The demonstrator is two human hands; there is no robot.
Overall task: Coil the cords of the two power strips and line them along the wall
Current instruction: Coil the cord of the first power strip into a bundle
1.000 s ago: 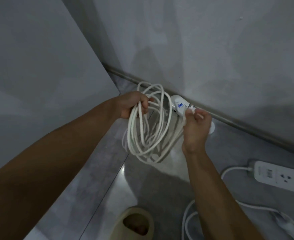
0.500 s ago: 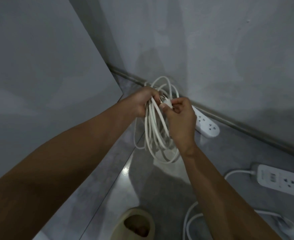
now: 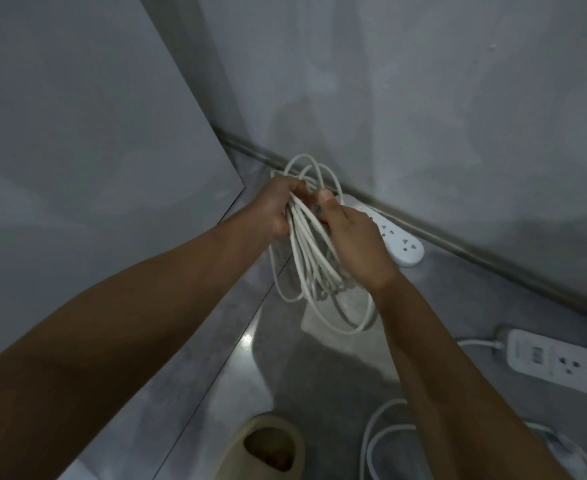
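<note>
Gripping coiled cord point(image 3: 314, 268) bundle: left hand point(image 3: 278, 209) fingers curled round loops; right hand point(image 3: 352, 237) pinching strands beside it.

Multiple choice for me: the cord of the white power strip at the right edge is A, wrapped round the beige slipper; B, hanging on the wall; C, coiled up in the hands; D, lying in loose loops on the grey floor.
D: the white power strip at the right edge trails its loose white cord over the grey floor; the left hand and right hand grip a separate coiled white cord.
</note>
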